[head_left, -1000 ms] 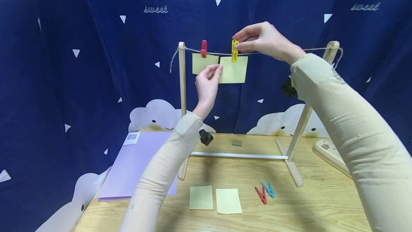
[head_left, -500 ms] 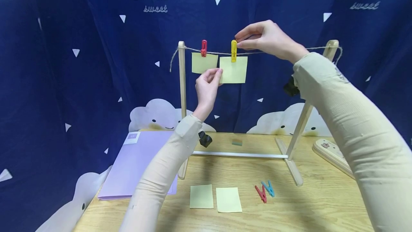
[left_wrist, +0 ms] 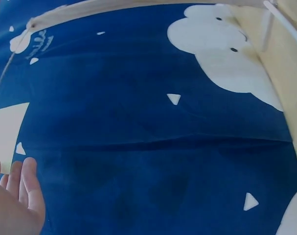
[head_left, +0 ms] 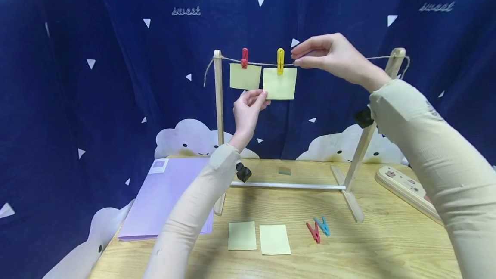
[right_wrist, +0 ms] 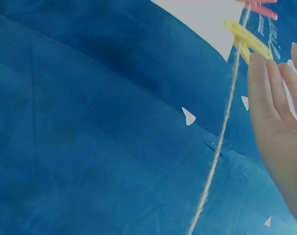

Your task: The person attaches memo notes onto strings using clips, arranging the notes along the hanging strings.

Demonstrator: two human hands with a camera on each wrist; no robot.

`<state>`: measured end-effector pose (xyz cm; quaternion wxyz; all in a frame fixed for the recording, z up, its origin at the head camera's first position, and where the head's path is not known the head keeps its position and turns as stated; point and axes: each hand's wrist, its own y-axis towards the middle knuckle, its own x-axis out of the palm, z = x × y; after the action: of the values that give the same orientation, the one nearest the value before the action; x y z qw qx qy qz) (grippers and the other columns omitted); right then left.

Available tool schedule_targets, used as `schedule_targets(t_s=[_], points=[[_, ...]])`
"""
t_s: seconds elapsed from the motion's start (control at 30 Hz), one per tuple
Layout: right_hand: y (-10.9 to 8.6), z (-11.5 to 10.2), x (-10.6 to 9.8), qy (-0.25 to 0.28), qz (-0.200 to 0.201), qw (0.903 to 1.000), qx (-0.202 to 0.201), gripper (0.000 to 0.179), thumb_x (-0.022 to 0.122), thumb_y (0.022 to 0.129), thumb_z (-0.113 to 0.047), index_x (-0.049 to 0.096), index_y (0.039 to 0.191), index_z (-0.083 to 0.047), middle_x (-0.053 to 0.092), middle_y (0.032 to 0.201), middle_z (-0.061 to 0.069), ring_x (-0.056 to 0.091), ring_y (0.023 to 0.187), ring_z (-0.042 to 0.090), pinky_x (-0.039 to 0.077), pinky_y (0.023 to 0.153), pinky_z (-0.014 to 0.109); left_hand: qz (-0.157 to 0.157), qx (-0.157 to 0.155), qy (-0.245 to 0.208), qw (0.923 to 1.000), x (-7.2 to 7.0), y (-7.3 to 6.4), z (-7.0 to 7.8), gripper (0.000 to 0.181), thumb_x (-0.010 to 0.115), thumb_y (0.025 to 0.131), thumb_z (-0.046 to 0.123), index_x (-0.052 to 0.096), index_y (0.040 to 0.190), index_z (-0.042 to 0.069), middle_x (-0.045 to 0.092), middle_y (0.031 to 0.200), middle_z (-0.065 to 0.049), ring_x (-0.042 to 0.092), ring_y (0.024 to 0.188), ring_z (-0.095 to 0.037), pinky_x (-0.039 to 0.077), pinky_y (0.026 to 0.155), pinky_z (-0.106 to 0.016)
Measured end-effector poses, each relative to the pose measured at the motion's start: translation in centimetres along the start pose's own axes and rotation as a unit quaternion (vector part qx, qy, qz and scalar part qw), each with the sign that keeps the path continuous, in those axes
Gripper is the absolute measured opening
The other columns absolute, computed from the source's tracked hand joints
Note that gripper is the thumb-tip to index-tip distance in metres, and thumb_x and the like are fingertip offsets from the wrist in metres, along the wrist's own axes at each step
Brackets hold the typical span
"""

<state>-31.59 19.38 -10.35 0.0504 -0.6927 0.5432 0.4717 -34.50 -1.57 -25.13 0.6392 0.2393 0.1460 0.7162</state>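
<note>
Two pale yellow sticky notes hang from a twine line (head_left: 263,64) strung on a wooden stand (head_left: 219,98). A red clothespin (head_left: 244,58) clips the left note (head_left: 246,76); a yellow clothespin (head_left: 280,61) clips the right note (head_left: 280,84). My left hand (head_left: 248,110) pinches the right note's lower left corner, thumb in front and fingers behind. My right hand (head_left: 329,57) hovers beside the yellow clothespin, apart from it and holding nothing. In the right wrist view, the fingers (right_wrist: 273,88) extend close to the yellow clothespin (right_wrist: 247,39).
Two more sticky notes (head_left: 242,236) lie on the wooden table (head_left: 321,259). To their right lie a red clothespin (head_left: 313,232) and a blue clothespin (head_left: 322,226). A purple folder (head_left: 166,201) is at left, a cream case (head_left: 407,190) at right. A blue curtain hangs behind.
My right hand has let go of the yellow clothespin and moved off to the right. My left hand has slid slightly down the right note's edge to its lower corner.
</note>
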Motion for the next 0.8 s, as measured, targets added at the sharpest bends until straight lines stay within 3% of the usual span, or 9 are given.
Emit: schedule_targets(t_s=[0.23, 0.37, 0.5, 0.67, 0.8], points=[[-3.9, 2.3, 1.5, 0.009, -0.043, 0.9988, 0.02, 0.034, 0.069, 0.094, -0.028, 0.068, 0.121, -0.009, 0.071, 0.123, 0.006, 0.068, 0.099, -0.003, 0.052, 0.088, 0.009, -0.025, -0.025, 0.018, 0.9992, -1.2, -1.8, -2.2, 0.023, 0.069, 0.094, 0.02, 0.069, 0.11, 0.002, 0.075, 0.108, -0.018, 0.076, 0.09, -0.021, 0.06, 0.084, -0.025], [-6.5, 4.8, 2.9, 0.023, -0.059, 0.9975, 0.032, 0.03, 0.068, 0.095, -0.022, 0.069, 0.12, -0.007, 0.073, 0.119, 0.006, 0.069, 0.098, -0.003, 0.054, 0.084, 0.01, -0.035, -0.043, 0.03, 0.998, -2.0, -3.0, -3.4, 0.023, 0.07, 0.093, 0.019, 0.069, 0.108, 0.002, 0.075, 0.106, -0.019, 0.075, 0.086, -0.016, 0.06, 0.083, -0.025], [-9.2, 7.6, 4.6, 0.056, -0.072, 0.9948, 0.045, 0.028, 0.067, 0.095, -0.019, 0.068, 0.119, -0.004, 0.075, 0.114, -0.004, 0.071, 0.098, 0.002, 0.056, 0.084, 0.014, -0.046, -0.059, 0.033, 0.9966, -3.1, -4.4, -4.4, 0.022, 0.071, 0.092, 0.015, 0.069, 0.108, 0.0, 0.075, 0.105, -0.021, 0.075, 0.084, -0.017, 0.061, 0.081, -0.026], [-12.7, 11.3, 7.0, 0.087, -0.099, 0.9907, 0.034, 0.027, 0.065, 0.096, -0.015, 0.067, 0.119, -0.002, 0.073, 0.109, -0.015, 0.072, 0.097, 0.004, 0.056, 0.084, 0.016, -0.067, -0.083, 0.047, 0.9932, -5.0, -6.1, -5.7, 0.021, 0.07, 0.092, 0.012, 0.068, 0.108, -0.002, 0.073, 0.106, -0.026, 0.075, 0.081, -0.015, 0.06, 0.079, -0.022], [-15.6, 13.7, 8.8, 0.099, -0.11, 0.9884, 0.036, 0.025, 0.066, 0.095, -0.013, 0.068, 0.117, -0.001, 0.072, 0.107, -0.017, 0.071, 0.095, 0.001, 0.056, 0.083, 0.015, -0.095, -0.1, 0.054, 0.9889, -6.2, -7.5, -6.8, 0.023, 0.069, 0.092, 0.008, 0.066, 0.11, -0.007, 0.073, 0.101, -0.025, 0.074, 0.085, -0.024, 0.059, 0.079, -0.02]])
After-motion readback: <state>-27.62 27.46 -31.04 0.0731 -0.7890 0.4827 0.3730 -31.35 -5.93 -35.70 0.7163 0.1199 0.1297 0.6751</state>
